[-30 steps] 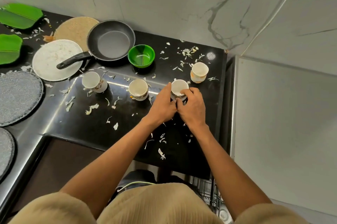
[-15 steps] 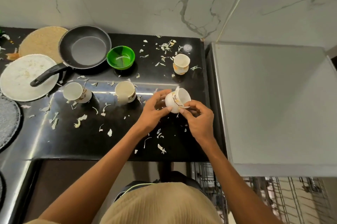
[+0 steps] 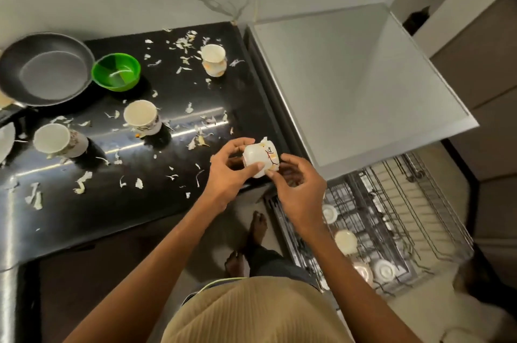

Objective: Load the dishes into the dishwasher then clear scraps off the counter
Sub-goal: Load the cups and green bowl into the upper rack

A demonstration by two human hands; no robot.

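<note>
A white patterned cup lies tipped on its side between both hands, above the counter's front right corner. My left hand holds its base end with curled fingers. My right hand pinches its rim side from the right. Three more cups stand on the black counter: one at the back, one in the middle, one to the left. The dishwasher rack is pulled out at the lower right, with several white dishes in it.
A dark frying pan and a green bowl sit at the back left. White scraps are scattered across the counter. A grey appliance top lies right of the counter. My bare feet stand below.
Both hands lifted the cup off the counter, tipped it on its side and carried it toward the front right corner. The view swung right, bringing the pulled-out rack into sight.
</note>
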